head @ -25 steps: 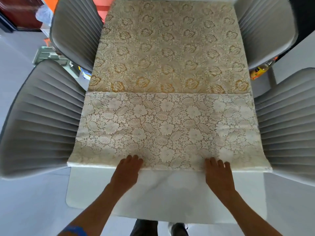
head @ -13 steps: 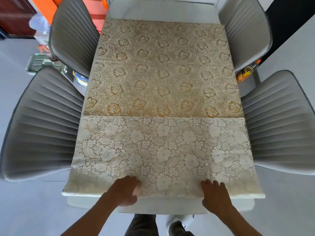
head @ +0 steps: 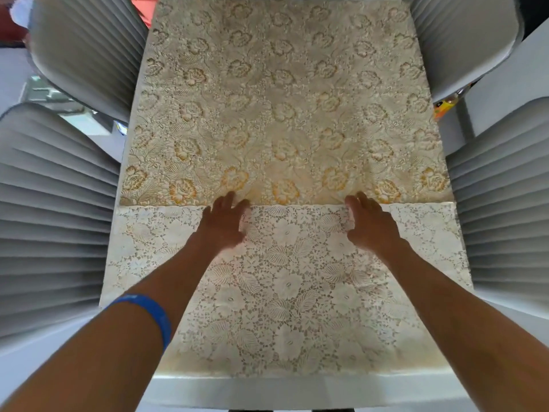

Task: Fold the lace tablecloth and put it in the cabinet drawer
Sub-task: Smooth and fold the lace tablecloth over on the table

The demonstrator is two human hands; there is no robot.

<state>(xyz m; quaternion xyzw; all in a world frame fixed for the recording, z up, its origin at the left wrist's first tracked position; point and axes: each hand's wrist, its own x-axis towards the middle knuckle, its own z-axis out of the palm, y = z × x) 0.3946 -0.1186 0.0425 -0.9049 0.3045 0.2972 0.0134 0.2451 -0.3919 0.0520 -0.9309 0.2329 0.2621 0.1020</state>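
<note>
The lace tablecloth [head: 282, 99] lies spread along the white table [head: 267, 391]. Its near part is folded over, showing a paler white lace side [head: 291, 292], and the far part shows gold flowers. The flap's free edge runs straight across the middle. My left hand [head: 225, 224] and my right hand [head: 368, 224] reach forward side by side to that edge. Each pinches a small curl of lace between thumb and fingers. A blue band circles my left forearm [head: 154, 316].
Four grey ribbed chairs crowd the table's long sides: near left [head: 50, 218], far left [head: 89, 49], near right [head: 505, 209], far right [head: 463, 40]. A yellow bottle [head: 445, 105] stands on the floor between the right chairs.
Both hands left the cloth's near edge and moved forward across the folded flap to its far edge, where they now pinch the lace. My head has leaned in closer.
</note>
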